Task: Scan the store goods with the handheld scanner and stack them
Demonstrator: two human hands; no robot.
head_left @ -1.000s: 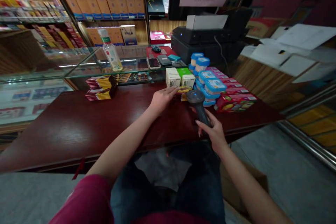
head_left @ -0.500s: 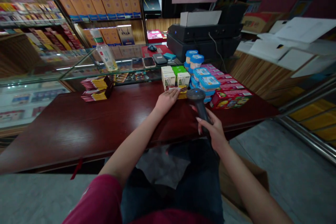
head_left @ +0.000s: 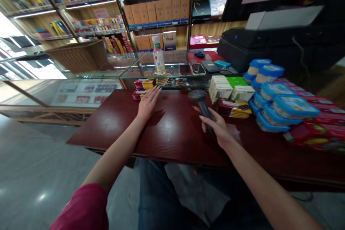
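My left hand (head_left: 148,103) is stretched out at the stack of red-and-yellow snack packets (head_left: 140,89) on the left of the dark wooden counter (head_left: 172,134). Its fingers are extended and hide part of the stack; whether they touch it I cannot tell. In my right hand (head_left: 217,125) is a black barcode scanner (head_left: 202,106), gripped by the handle with its head pointing up and away. To the right of the scanner, a second pile of brown-and-yellow packets (head_left: 234,108) lies in front of pale green-and-white boxes (head_left: 220,88).
Blue-lidded tubs (head_left: 292,104) and pink-red boxes (head_left: 318,134) are stacked on the right. Behind stands a glass display case (head_left: 129,68) bearing a clear bottle (head_left: 159,59) and a phone (head_left: 198,69). A black cash register (head_left: 248,45) stands at the back right.
My left hand has gone from the right-hand packets to the stack on the left and holds nothing. The view has turned left. The scanner stays in my right hand.
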